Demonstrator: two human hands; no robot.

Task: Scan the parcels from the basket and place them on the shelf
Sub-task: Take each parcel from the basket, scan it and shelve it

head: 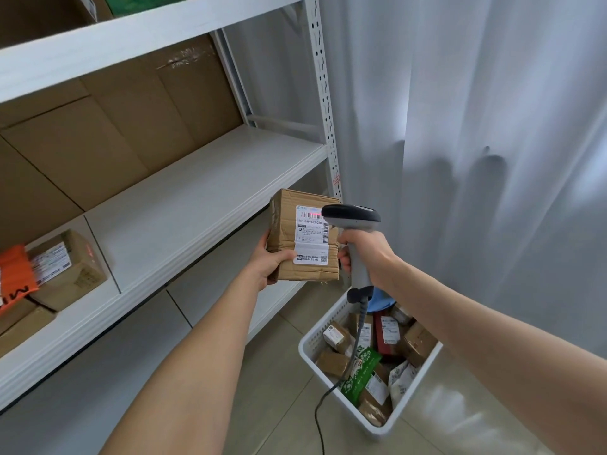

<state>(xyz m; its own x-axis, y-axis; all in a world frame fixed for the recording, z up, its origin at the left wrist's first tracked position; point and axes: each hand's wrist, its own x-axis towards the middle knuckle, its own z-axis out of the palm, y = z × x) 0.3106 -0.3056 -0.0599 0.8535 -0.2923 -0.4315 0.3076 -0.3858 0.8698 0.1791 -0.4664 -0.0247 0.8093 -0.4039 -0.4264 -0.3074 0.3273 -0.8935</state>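
My left hand (270,264) grips a brown cardboard parcel (285,224) from below and the left, its white shipping label facing me. My right hand (368,254) holds a grey barcode scanner (353,218) by the handle, its head right beside the label. A red scan line lies across the barcode at the label's top. The white plastic basket (308,348) stands on the floor below my right arm, holding several parcels, among them a green packet (359,372). The white metal shelf (184,205) is to the left, level with the parcel.
A labelled cardboard box (70,267) and an orange packet (14,274) sit at the shelf's left end. Large brown cartons (131,126) line the back of the shelf. The scanner cable (328,399) trails to the tiled floor. A pale curtain (476,126) hangs on the right.
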